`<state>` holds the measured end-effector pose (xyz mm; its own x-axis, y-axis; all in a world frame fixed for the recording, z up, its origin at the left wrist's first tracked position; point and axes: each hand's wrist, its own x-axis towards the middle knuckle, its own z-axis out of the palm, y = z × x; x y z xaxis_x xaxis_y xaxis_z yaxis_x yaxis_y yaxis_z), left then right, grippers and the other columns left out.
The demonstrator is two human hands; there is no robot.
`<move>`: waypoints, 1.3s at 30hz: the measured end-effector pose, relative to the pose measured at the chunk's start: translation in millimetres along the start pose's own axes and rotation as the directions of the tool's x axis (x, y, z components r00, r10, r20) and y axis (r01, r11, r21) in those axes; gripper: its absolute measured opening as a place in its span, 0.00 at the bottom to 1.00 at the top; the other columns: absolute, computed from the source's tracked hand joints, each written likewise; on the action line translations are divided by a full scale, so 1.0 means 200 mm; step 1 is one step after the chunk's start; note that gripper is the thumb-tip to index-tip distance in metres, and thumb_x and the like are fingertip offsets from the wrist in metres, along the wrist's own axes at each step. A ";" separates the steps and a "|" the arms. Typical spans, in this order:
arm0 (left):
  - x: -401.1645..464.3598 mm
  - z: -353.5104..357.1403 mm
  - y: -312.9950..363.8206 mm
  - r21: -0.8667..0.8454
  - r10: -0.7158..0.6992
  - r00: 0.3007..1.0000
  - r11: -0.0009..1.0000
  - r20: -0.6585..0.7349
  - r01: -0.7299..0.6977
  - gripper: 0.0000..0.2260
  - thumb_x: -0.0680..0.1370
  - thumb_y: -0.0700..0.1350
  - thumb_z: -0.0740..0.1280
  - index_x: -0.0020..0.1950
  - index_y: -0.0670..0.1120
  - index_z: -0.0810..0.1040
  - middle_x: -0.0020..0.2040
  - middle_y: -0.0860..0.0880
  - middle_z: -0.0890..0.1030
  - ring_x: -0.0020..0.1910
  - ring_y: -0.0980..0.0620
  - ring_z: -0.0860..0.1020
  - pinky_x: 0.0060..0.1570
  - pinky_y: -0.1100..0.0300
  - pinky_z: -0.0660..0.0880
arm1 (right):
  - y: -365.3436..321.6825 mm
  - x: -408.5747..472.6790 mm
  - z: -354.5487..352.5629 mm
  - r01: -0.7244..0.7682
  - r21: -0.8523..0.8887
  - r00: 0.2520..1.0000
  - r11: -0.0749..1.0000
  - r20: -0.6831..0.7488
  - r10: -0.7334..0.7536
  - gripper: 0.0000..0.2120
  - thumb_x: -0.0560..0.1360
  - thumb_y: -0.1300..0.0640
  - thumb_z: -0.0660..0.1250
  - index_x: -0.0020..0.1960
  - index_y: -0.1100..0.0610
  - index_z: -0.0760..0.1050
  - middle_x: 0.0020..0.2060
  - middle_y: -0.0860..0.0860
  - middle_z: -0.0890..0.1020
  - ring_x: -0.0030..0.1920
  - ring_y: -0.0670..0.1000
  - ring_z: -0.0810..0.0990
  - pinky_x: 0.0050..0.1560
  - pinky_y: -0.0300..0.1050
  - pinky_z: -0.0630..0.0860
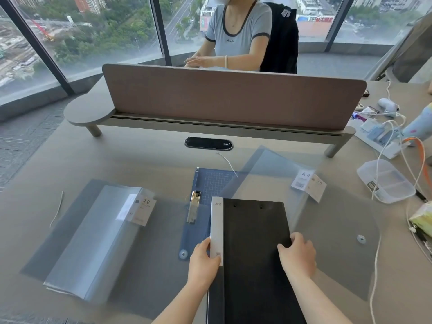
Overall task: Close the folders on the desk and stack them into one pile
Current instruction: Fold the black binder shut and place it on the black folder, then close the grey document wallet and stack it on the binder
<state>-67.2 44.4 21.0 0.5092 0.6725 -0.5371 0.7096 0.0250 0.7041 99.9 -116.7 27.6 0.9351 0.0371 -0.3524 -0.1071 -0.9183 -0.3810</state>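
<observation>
A closed black folder (pixel 254 230) with a white spine label lies in front of me at the desk's middle. My left hand (pixel 202 260) grips its spine on the left. On the right, my right hand (pixel 297 253) holds its free edge. Under it lies an open blue clip folder (pixel 210 183) with a metal clamp. A translucent grey display folder (pixel 93 230) lies open at the left, its clear pockets bulging. Another translucent folder (pixel 327 218) with an A4 label lies open at the right, partly beneath the black one.
A brown divider screen (pixel 233 99) on a raised shelf crosses the desk's far side, with a person seated behind it. A clear plastic box (pixel 385 181), white cables, a charger and a tissue pack crowd the right edge. A black cable port (pixel 208 143) sits mid-desk.
</observation>
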 end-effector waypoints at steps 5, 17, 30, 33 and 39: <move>0.02 -0.02 0.03 -0.072 0.014 0.996 0.997 -0.084 -0.020 0.22 0.79 0.43 0.67 0.73 0.48 0.70 0.61 0.50 0.77 0.56 0.53 0.79 0.56 0.55 0.80 | -0.16 -0.04 -0.03 0.179 0.082 0.984 0.980 -0.037 -0.177 0.15 0.74 0.56 0.68 0.60 0.53 0.73 0.57 0.53 0.74 0.60 0.56 0.73 0.55 0.50 0.75; -0.01 -0.34 -0.01 0.105 0.045 0.922 0.994 -0.385 -0.005 0.25 0.77 0.47 0.68 0.74 0.50 0.69 0.73 0.49 0.69 0.72 0.49 0.63 0.68 0.54 0.65 | -0.65 -0.24 0.14 0.687 0.263 0.650 0.677 0.192 -0.735 0.20 0.78 0.57 0.63 0.70 0.53 0.70 0.67 0.47 0.73 0.67 0.48 0.70 0.58 0.40 0.70; 0.06 -0.76 -0.24 0.224 -0.013 0.858 0.963 -0.514 0.149 0.34 0.76 0.57 0.67 0.79 0.52 0.60 0.80 0.45 0.58 0.78 0.45 0.56 0.76 0.49 0.55 | -1.03 -0.48 0.49 0.759 0.201 0.475 0.619 0.479 -0.738 0.29 0.78 0.52 0.61 0.78 0.51 0.58 0.78 0.47 0.60 0.77 0.49 0.58 0.72 0.53 0.65; 0.11 -0.84 -0.30 0.237 -0.024 0.867 0.958 -0.498 0.162 0.34 0.76 0.57 0.67 0.79 0.52 0.57 0.80 0.47 0.56 0.79 0.46 0.54 0.77 0.49 0.54 | -1.12 -0.53 0.59 0.758 0.165 0.486 0.631 0.503 -0.715 0.30 0.78 0.51 0.61 0.78 0.52 0.56 0.78 0.47 0.58 0.77 0.49 0.58 0.73 0.50 0.63; 0.22 -0.95 -0.42 0.333 -0.022 0.909 0.927 -0.417 0.175 0.36 0.77 0.57 0.66 0.80 0.51 0.53 0.82 0.47 0.52 0.81 0.46 0.48 0.78 0.47 0.49 | -1.33 -0.55 0.71 0.732 0.084 0.527 0.676 0.559 -0.640 0.32 0.79 0.51 0.60 0.79 0.51 0.52 0.80 0.46 0.50 0.77 0.51 0.60 0.71 0.51 0.65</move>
<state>-198.1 212.4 26.2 0.2440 0.9189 -0.3101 0.9089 -0.1052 0.4036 -23.0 179.5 46.3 0.3724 0.8279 -0.4195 0.5840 -0.5603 -0.5874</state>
